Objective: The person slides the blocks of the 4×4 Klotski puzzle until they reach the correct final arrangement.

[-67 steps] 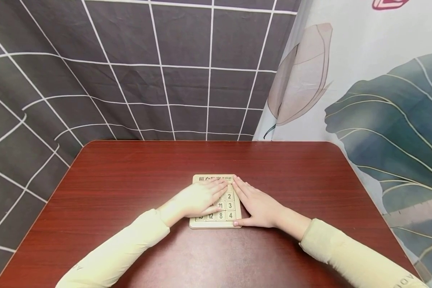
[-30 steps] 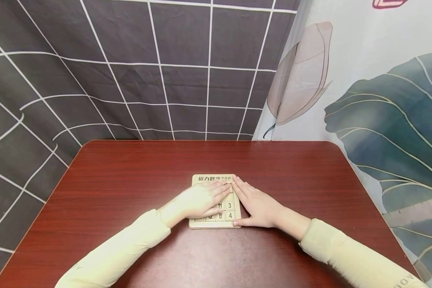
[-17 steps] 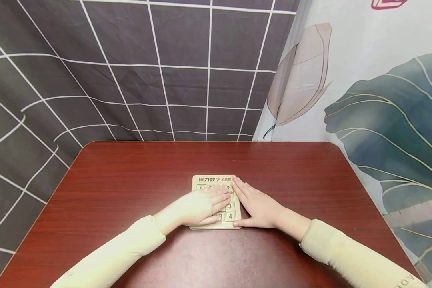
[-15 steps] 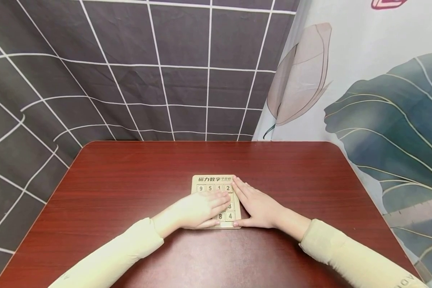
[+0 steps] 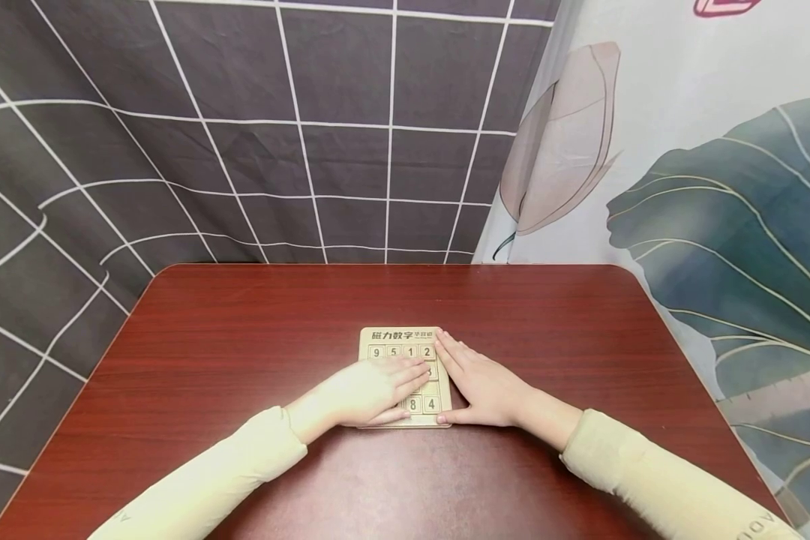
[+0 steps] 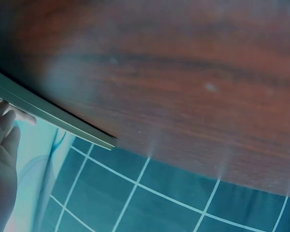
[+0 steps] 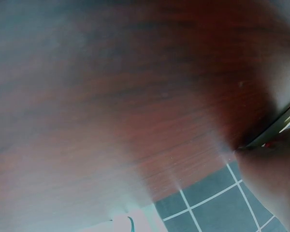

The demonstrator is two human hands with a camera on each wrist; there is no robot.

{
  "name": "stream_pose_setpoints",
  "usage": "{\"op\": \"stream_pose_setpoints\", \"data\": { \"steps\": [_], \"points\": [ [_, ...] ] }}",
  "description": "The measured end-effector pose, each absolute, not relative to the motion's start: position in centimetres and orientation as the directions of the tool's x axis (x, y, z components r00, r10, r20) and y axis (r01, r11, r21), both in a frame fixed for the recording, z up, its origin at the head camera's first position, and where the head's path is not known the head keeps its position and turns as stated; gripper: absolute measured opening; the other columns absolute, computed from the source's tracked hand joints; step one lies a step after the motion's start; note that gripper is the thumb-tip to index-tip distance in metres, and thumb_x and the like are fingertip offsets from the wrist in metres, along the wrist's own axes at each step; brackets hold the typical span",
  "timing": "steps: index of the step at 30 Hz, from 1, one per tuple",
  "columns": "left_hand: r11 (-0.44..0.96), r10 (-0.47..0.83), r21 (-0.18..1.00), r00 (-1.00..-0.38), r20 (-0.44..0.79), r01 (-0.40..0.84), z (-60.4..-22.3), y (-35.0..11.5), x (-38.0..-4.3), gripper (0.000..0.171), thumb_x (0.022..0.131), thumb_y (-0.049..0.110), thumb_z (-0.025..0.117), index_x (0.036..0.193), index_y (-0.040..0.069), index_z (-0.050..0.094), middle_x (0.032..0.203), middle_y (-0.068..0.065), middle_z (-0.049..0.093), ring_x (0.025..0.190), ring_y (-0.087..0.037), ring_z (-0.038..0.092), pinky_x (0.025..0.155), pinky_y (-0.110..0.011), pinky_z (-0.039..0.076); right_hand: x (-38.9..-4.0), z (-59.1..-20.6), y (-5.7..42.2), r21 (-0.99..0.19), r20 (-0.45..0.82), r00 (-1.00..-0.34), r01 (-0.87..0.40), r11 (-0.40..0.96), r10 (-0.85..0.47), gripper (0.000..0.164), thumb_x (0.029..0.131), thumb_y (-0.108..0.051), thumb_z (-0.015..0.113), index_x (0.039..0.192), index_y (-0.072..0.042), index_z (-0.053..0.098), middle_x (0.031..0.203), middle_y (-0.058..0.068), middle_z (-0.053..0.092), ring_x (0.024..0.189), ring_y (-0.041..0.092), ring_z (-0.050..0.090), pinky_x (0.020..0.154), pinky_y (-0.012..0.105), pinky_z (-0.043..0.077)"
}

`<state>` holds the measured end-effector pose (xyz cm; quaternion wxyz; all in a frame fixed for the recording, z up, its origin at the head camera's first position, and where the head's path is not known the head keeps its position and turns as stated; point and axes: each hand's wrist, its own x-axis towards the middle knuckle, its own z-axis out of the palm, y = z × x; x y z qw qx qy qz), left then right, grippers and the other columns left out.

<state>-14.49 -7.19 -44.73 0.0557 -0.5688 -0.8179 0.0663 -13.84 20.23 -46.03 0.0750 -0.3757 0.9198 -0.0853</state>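
Note:
A pale number slide puzzle (image 5: 405,422) lies flat on the table, its top row reading 9, 5, 1, 2. Across its middle and lower left rests my left hand (image 5: 371,390), fingers straight, fingertips on the tiles near the 3 tile (image 5: 430,372); tiles underneath are hidden. Below the 3 is a bare slot (image 5: 431,388), with the 4 tile (image 5: 431,405) under that. My right hand (image 5: 489,386) lies along the board's right side, straight fingers at the upper right corner and thumb at the lower right. In the left wrist view, the board's edge (image 6: 53,113) appears beside the fingers.
The reddish-brown wooden table (image 5: 256,315) has rounded far corners. Behind it hangs a dark grey curtain (image 5: 344,157) with white grid lines. A white curtain with leaf prints (image 5: 736,202) hangs at the right.
The 2 tile has slid up from the second row into the top row, and the 3 from the third row into the second. My left hand has shifted slightly down; the right stays put.

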Motion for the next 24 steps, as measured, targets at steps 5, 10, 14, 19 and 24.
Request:
{"op": "stream_pose_setpoints", "data": {
  "steps": [5,10,14,19,24],
  "points": [
    [0.371,0.928,-0.155,-0.371,0.031,0.915,-44.8,-7.2,-15.0,0.061,0.109,0.047,0.052,0.156,0.008,0.054,0.162,-0.009,0.053,0.151,-0.022,0.052,0.127,-0.035,0.041,-13.8,-46.0,20.2,-0.207,-0.071,-0.707,-0.679,0.704,-0.703,0.116,0.093,-0.071,0.065,0.167,0.006,0.019,0.179,0.020,0.007,0.165,0.035,0.021,0.131,0.051,0.035],
    [0.346,0.938,-0.149,-0.344,0.041,0.926,-44.5,-7.3,-14.6,0.060,0.108,0.045,0.053,0.155,0.007,0.054,0.161,-0.010,0.054,0.150,-0.023,0.053,0.127,-0.036,0.043,-13.7,-45.9,20.2,-0.208,-0.072,-0.707,-0.679,0.704,-0.704,0.115,0.093,-0.071,0.064,0.167,0.006,0.019,0.179,0.020,0.008,0.165,0.035,0.021,0.131,0.051,0.035],
    [0.291,0.957,-0.169,-0.282,0.074,0.942,-44.3,-7.4,-13.6,0.061,0.107,0.046,0.055,0.153,0.005,0.056,0.158,-0.011,0.058,0.148,-0.023,0.055,0.125,-0.037,0.044,-13.7,-46.0,20.2,-0.211,-0.072,-0.706,-0.679,0.703,-0.704,0.116,0.093,-0.071,0.065,0.167,0.006,0.018,0.179,0.020,0.007,0.165,0.035,0.020,0.131,0.051,0.034],
    [0.220,0.973,-0.212,-0.200,0.114,0.952,-44.4,-7.8,-12.1,0.063,0.106,0.049,0.056,0.149,0.003,0.059,0.154,-0.011,0.062,0.145,-0.022,0.058,0.123,-0.036,0.047,-13.8,-45.9,20.3,-0.217,-0.070,-0.706,-0.679,0.701,-0.705,0.115,0.093,-0.069,0.066,0.167,0.006,0.018,0.179,0.020,0.007,0.165,0.035,0.020,0.131,0.051,0.034],
    [0.212,0.975,-0.234,-0.190,0.113,0.949,-44.6,-7.9,-11.5,0.063,0.106,0.051,0.055,0.148,0.004,0.060,0.152,-0.010,0.063,0.145,-0.021,0.059,0.122,-0.035,0.047,-13.8,-45.9,20.3,-0.222,-0.072,-0.707,-0.677,0.702,-0.704,0.115,0.093,-0.068,0.067,0.166,0.006,0.019,0.179,0.020,0.007,0.165,0.036,0.020,0.131,0.052,0.034]
  ]
}}
